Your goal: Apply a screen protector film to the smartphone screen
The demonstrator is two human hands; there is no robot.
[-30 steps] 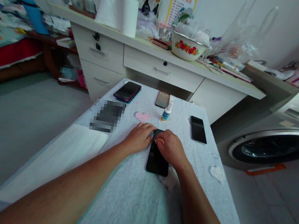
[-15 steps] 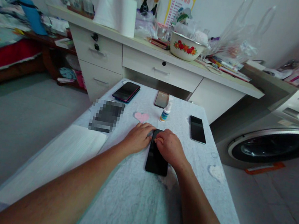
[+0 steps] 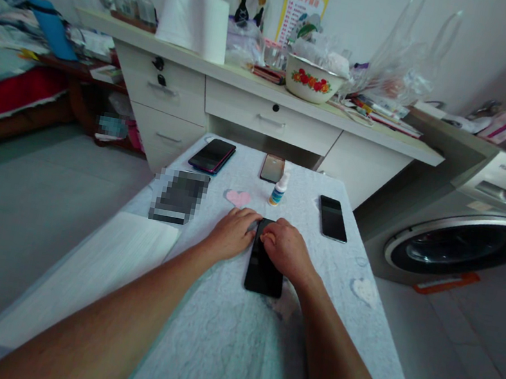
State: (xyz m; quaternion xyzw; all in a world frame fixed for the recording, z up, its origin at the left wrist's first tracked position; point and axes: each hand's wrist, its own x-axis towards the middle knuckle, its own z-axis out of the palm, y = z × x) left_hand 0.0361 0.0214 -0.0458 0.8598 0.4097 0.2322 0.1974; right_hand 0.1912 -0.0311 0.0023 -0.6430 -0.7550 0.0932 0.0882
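Observation:
A black phone (image 3: 263, 275) lies face up on the cloth-covered table (image 3: 226, 341), right in front of me. My left hand (image 3: 233, 233) rests against the phone's upper left edge with its fingers curled. My right hand (image 3: 286, 248) lies over the phone's top end, thumb and fingertips pinched together at the upper edge. What they pinch, if anything, is too small to make out. A small white dropper bottle (image 3: 278, 189) with a blue label stands just beyond my hands, and a pink heart-shaped piece (image 3: 238, 197) lies to its left.
Three more phones lie farther back: a dark one in a pink case (image 3: 212, 155), a brownish one (image 3: 273, 168) and a black one (image 3: 333, 218). White paper (image 3: 96, 273) covers the table's left side. A desk (image 3: 267, 110) stands behind, a washing machine (image 3: 465, 233) at right.

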